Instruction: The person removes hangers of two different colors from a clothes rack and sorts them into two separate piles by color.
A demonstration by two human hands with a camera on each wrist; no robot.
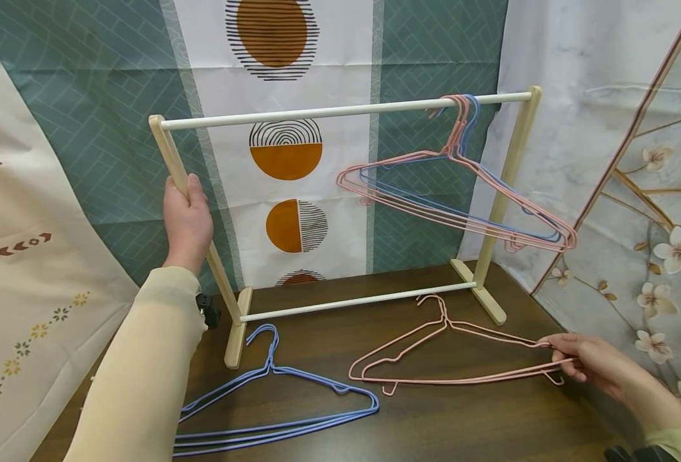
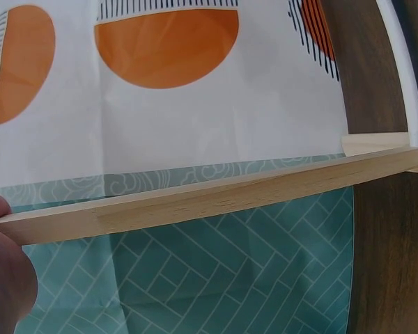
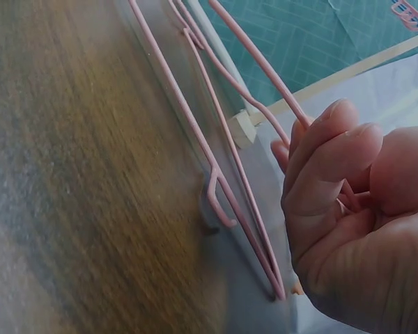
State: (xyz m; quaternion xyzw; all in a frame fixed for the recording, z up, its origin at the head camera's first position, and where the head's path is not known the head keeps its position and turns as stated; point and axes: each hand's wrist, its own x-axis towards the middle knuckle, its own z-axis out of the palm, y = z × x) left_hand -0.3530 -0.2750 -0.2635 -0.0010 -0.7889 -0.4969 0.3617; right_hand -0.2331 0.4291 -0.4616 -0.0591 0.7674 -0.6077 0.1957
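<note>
A clothes rack with a white top rod (image 1: 294, 115) and pale wooden posts stands on the table. My left hand (image 1: 188, 221) grips its left post (image 1: 220, 273), which also crosses the left wrist view as a wooden bar (image 2: 216, 198). My right hand (image 1: 591, 366) holds pink hangers (image 1: 398, 346) by their right end, low over the table; their hooks point up and back. In the right wrist view, the fingers of the right hand (image 3: 348, 209) curl round pink wire (image 3: 261, 62). How many hangers it holds, I cannot tell.
Several pink hangers (image 1: 412, 210) and a blue hanger (image 1: 479, 119) hang near the rod's right end. Blue hangers (image 1: 311, 374) lie on the dark wooden table (image 1: 433, 423) at front left. A white lower rod (image 1: 358, 301) joins the feet. Patterned cloths (image 1: 438, 38) surround the table.
</note>
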